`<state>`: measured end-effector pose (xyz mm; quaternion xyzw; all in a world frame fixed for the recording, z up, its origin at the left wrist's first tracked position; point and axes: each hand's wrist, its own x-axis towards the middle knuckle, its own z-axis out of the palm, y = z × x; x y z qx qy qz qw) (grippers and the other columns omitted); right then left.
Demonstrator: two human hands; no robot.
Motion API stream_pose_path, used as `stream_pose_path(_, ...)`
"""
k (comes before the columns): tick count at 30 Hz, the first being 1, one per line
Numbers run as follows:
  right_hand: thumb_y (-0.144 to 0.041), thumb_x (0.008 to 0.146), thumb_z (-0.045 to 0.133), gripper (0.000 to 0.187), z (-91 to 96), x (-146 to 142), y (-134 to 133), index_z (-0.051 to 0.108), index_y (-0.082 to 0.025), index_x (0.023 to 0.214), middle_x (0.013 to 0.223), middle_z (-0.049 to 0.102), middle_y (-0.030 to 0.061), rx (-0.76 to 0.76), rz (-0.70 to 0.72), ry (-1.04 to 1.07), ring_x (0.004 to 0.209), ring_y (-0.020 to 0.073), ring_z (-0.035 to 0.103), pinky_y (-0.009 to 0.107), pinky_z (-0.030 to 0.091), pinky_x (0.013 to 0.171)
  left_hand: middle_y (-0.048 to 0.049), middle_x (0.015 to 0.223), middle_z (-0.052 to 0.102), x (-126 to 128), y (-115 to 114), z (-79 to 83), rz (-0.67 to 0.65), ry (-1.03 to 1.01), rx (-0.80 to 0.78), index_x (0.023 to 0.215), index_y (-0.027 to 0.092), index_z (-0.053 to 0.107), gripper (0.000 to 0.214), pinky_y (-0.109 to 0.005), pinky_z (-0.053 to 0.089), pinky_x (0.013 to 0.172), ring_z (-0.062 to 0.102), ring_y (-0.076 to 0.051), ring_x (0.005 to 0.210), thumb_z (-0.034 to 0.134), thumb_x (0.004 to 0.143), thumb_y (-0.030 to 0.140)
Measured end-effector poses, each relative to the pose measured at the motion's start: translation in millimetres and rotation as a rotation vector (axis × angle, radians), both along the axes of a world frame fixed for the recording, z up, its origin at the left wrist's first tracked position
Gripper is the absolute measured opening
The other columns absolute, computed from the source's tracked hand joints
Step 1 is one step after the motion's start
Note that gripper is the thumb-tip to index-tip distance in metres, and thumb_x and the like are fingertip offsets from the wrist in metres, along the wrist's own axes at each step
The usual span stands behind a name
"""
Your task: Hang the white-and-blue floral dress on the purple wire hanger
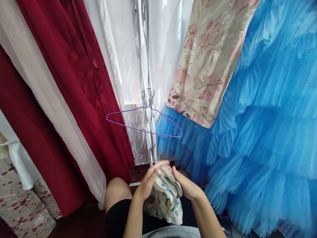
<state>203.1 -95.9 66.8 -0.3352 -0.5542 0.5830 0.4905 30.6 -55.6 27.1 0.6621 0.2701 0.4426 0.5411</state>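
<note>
My left hand (148, 181) and my right hand (185, 185) are closed on the two sides of a bunched floral cloth (165, 198), held low over my lap. The cloth is pale with blue, green and yellow print and hangs down between my forearms. My left fingers lie along its left side and top, and my right hand grips its right side. Just above my hands, a purple wire hanger (145, 120) hangs empty from a metal rack post (143, 66).
Hanging garments surround me: a dark red dress (74, 82) and white sheer fabric (37, 82) at left, a beige floral dress (208, 59) and a layered blue tulle gown (267, 132) at right. My bare knee (116, 191) shows below. Dark wooden floor (81, 221) lies at lower left.
</note>
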Motion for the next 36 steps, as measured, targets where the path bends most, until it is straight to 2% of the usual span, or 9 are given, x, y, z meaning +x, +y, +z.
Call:
stream_pose_path(4,-0.057,0.073,0.079,0.047,5.4,23,-8,0.071,-0.012,0.083,0.073,0.061,0.0026,0.078,0.308,0.049,0.064,0.0132,0.049,0.024,0.041,0.061,-0.0108,0.095,0.069,24,-10,-36.6,-0.149,-0.073,-0.137,0.099,0.012,0.074,0.070,-0.035,0.049,0.082,0.061,-0.028,0.094,0.061,0.076,0.077)
stream_pose_path(8,-0.049,0.061,0.082,0.041,7.9,49,-19,0.070,-0.013,0.073,0.058,0.050,0.0000,0.034,0.294,0.242,0.049,0.0093,0.035,0.023,0.026,0.046,0.0004,0.064,0.053,37,-5,-65.8,-0.043,0.073,-0.048,0.064,0.011,0.063,0.045,-0.024,0.035,0.059,0.045,-0.013,0.063,0.084,0.065,0.051)
stream_pose_path(12,-0.061,0.050,0.085,0.056,9.0,79,-28,0.074,-0.017,0.082,0.064,0.058,0.0042,0.110,0.223,0.303,0.051,0.0149,0.047,0.027,0.036,0.048,0.0033,0.060,0.040,12,5,-74.7,0.131,0.099,-0.060,0.057,0.014,0.052,0.046,-0.022,0.026,0.056,0.035,-0.010,0.061,0.088,0.061,0.042)
stream_pose_path(16,-0.045,0.047,0.094,0.058,7.6,104,-30,0.074,-0.023,0.096,0.071,0.066,0.0036,0.096,-0.103,0.176,0.059,0.0206,0.059,0.029,0.046,0.055,0.0032,0.063,0.041,-28,-2,-54.8,0.063,-0.169,-0.186,0.067,0.016,0.052,0.048,-0.021,0.028,0.055,0.036,-0.010,0.060,0.082,0.067,0.052)
stream_pose_path(19,-0.035,0.053,0.090,0.033,6.4,115,-27,0.072,-0.020,0.077,0.063,0.062,0.0009,0.075,-0.323,0.046,0.054,0.0173,0.055,0.026,0.042,0.050,0.0023,0.064,0.042,-53,-10,-31.4,-0.019,-0.356,-0.211,0.068,0.017,0.047,0.046,-0.020,0.033,0.056,0.041,-0.010,0.060,0.079,0.075,0.049)
stream_pose_path(24,-0.024,0.066,0.080,0.016,-1.4,131,-9,0.074,-0.020,0.080,0.070,0.067,0.0001,0.108,-0.580,-0.077,0.062,0.0159,0.058,0.024,0.045,0.057,0.0025,0.067,0.045,-74,-30,3.1,-0.017,-0.385,-0.173,0.080,0.018,0.053,0.032,-0.019,0.033,0.056,0.041,-0.009,0.059,0.076,0.082,0.040)
stream_pose_path(27,-0.023,0.067,0.076,0.020,-9.1,141,11,0.077,-0.020,0.087,0.080,0.073,0.0030,0.126,-0.584,-0.077,0.071,0.0186,0.064,0.025,0.049,0.063,0.0010,0.072,0.050,-74,-45,17.5,-0.084,-0.275,-0.146,0.090,0.019,0.057,0.034,-0.019,0.031,0.056,0.042,-0.009,0.062,0.081,0.076,0.040)
stream_pose_path(30,-0.025,0.068,0.076,0.010,-10.3,146,41,0.074,-0.020,0.077,0.074,0.070,0.0019,0.098,-0.451,0.046,0.064,0.0159,0.062,0.023,0.048,0.057,0.0002,0.079,0.051,-68,-53,29.2,-0.106,-0.276,-0.122,0.101,0.021,0.056,0.038,-0.020,0.032,0.056,0.042,-0.009,0.063,0.080,0.077,0.039)
stream_pose_path(36,-0.040,0.073,0.069,0.023,24.3,136,133,0.054,-0.025,0.064,0.071,0.069,-0.0004,0.029,-0.294,0.306,0.062,0.0183,0.064,0.029,0.056,0.061,-0.0046,0.097,0.053,-46,-45,51.5,-0.084,-0.336,-0.005,0.109,0.024,0.056,0.030,-0.025,0.045,0.070,0.053,-0.015,0.082,0.072,0.084,0.028)
